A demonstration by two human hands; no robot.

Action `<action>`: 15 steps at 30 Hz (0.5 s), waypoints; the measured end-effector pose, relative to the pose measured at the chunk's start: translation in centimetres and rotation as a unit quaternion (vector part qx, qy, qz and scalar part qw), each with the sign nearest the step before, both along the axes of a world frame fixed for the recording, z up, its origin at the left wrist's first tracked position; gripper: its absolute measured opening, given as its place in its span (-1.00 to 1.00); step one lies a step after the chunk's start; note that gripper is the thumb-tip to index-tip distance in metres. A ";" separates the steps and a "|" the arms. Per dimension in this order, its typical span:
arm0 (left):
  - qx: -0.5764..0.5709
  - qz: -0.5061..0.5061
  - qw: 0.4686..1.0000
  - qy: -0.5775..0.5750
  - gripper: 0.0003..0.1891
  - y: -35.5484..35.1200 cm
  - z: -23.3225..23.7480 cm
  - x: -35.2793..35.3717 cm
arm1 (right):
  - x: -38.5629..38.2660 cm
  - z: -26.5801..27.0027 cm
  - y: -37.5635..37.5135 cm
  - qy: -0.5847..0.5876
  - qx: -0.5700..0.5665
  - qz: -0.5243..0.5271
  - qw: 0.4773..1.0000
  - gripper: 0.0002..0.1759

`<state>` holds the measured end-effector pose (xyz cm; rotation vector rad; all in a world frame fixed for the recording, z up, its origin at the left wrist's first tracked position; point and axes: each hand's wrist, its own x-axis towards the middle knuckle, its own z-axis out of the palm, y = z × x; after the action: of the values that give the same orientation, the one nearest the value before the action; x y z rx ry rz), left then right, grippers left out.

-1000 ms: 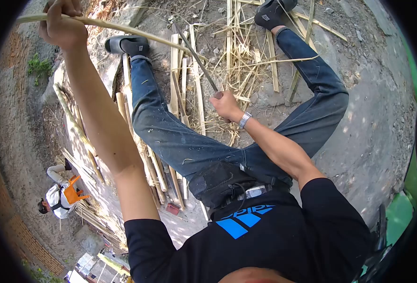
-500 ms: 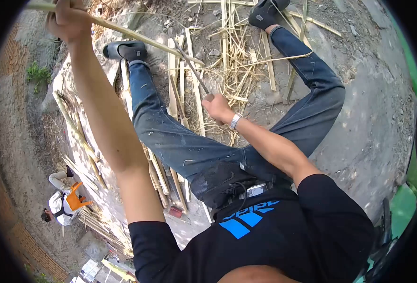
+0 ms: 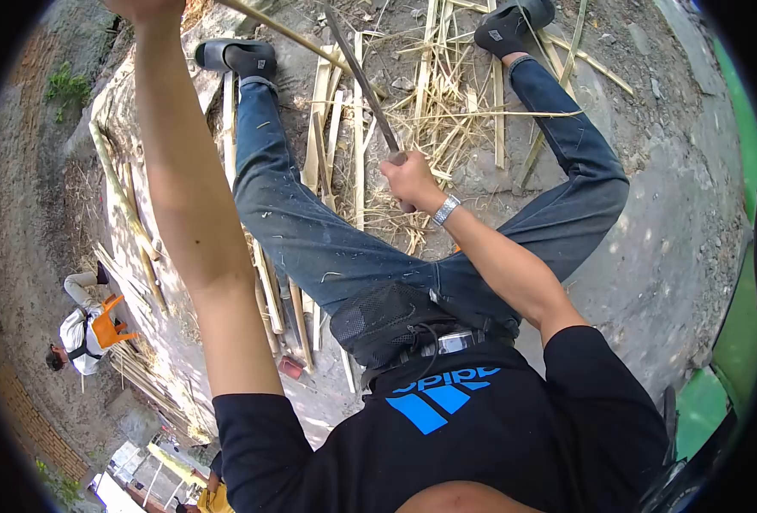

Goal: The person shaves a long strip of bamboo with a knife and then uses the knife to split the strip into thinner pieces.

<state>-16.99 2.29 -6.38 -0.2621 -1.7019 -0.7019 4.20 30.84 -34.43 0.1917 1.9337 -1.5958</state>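
Observation:
My right hand (image 3: 413, 181), with a metal-band watch at the wrist, is closed round the handle of a long knife (image 3: 363, 84). The dark blade points up and to the left, and the handle's end shows below my fist. My left hand (image 3: 145, 7) is raised at the top left, mostly cut off by the frame edge, its fingers out of sight. A bamboo strip (image 3: 297, 41) slants from the top edge near that hand down behind the knife blade. Between my spread legs lie bamboo shavings (image 3: 447, 128) and split strips (image 3: 359, 137).
Bamboo poles (image 3: 122, 192) and more strips lie on the ground at left. A small red object (image 3: 291, 368) is by my left hip. Farther left is a person (image 3: 79, 333) with an orange chair (image 3: 109, 323); another person in yellow (image 3: 216, 498) shows at the bottom.
My left hand has moved up, partly out of frame, and the bamboo strip has shifted up with it. The knife now shows more of its length, crossing the strip. The view has shifted slightly.

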 end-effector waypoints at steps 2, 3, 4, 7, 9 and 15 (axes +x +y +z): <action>0.231 -0.238 0.937 -0.112 -0.69 -0.1 0.8 -0.1 | -0.7 -0.6 1.7 -0.104 -0.071 -0.034 0.991 -0.80; 0.245 -0.298 0.915 -0.114 -0.69 -1.1 0.9 -0.1 | -1.2 0.0 2.3 -0.120 -0.067 -0.029 0.990 -0.81; 0.270 -0.351 0.887 -0.132 -0.69 -1.9 -0.3 0.8 | -2.4 1.2 2.5 -0.058 -0.073 -0.051 0.994 -0.75; 0.193 -0.204 0.956 -0.086 -0.67 -0.1 -0.2 2.3 | -6.5 8.4 2.9 0.175 -0.136 -0.114 0.968 -0.64; 0.156 -0.097 0.975 -0.122 -0.67 -0.6 -0.1 2.4 | -7.8 13.2 2.6 0.250 -0.187 -0.129 0.941 -0.60; 0.413 -0.358 0.793 -0.269 -0.72 -0.2 1.6 1.3 | 0.0 0.1 -0.8 -0.013 -0.012 -0.035 0.999 -0.83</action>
<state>-15.70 2.06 -4.82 -0.0651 -1.6004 -2.1825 4.16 30.03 -34.29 0.2719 1.9063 -1.6542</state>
